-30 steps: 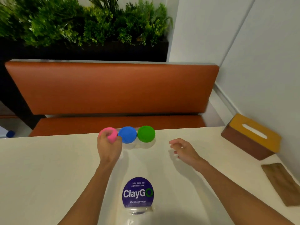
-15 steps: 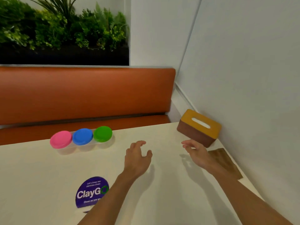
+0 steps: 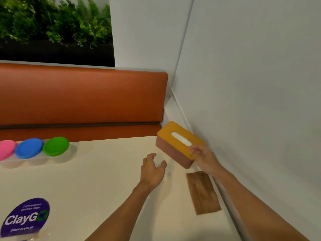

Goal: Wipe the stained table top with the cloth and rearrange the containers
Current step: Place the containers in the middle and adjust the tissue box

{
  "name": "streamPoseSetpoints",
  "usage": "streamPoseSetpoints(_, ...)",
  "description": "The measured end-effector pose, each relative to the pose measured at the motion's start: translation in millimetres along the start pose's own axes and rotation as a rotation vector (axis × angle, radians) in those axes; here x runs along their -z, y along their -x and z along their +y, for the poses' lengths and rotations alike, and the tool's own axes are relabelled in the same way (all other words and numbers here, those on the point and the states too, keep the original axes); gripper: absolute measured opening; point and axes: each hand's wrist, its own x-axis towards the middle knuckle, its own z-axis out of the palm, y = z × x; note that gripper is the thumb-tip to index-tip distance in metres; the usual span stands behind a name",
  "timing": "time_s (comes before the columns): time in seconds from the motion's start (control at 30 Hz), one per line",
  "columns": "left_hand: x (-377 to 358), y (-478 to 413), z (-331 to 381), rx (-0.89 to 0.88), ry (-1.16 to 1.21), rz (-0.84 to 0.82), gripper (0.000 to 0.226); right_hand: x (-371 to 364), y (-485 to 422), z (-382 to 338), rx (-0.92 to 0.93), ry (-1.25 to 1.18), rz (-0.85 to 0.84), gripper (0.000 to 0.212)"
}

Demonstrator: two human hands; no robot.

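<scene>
While reaching over the cream bench (image 3: 107, 171), right hand (image 3: 204, 160) at the near corner of the tissue box (image 3: 178, 144), fingers (image 3: 194, 150) on its yellow lid, grip blurred, cannot tell whether clamped. Left hand (image 3: 152, 168) just left of the box, fingers spread apart, holding nothing. Brown cloth (image 3: 202, 192) flat just near of the box. Pink (image 3: 6, 149), blue (image 3: 28, 148) and green containers (image 3: 56, 146) in a row well left of the box.

An orange bench seat (image 3: 83, 96) runs behind the counter, green plants (image 3: 55, 21) above it; a purple ClayGo sticker (image 3: 26, 217) sits at the near left, a brown wooden strip (image 3: 202, 193) by the wall
</scene>
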Motion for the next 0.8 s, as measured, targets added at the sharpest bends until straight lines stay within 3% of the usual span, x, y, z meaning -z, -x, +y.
streamPoseSetpoints(0.2,-60.4,-28.0,26.3,0.130,0.162,0.060,0.061,22.3,-62.9,13.0,0.065,0.155,-0.103,0.018)
streamPoseSetpoints(0.4,-101.6,-58.7,38.1,0.266,0.342,0.128,0.070,21.3,-141.1,19.3,0.194,0.473,-0.176,0.030)
streamPoseSetpoints(0.8,-140.3,-99.4,36.1,0.253,0.447,0.272,0.083,-0.9,-214.9,37.7,-0.155,0.502,-0.515,0.057)
